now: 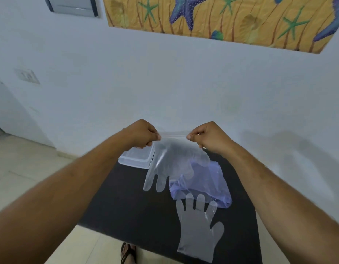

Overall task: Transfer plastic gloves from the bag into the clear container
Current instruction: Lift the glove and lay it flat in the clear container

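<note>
Glove [176, 161] (held) over bag [208, 180], container [135, 159]

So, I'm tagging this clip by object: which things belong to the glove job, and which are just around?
Job:
- thin clear plastic glove, cuff pinched by left hand and right hand
- second clear glove lying flat
- bluish plastic bag
- clear rectangular container
- dark table

Around:
- starfish picture
- wall switch
- sandalled foot

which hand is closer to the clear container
Left. The left hand pinches one corner of the held glove right above the clear container, overlapping its far edge. The right hand holds the other corner, off to the container's right, above the bag.
</note>
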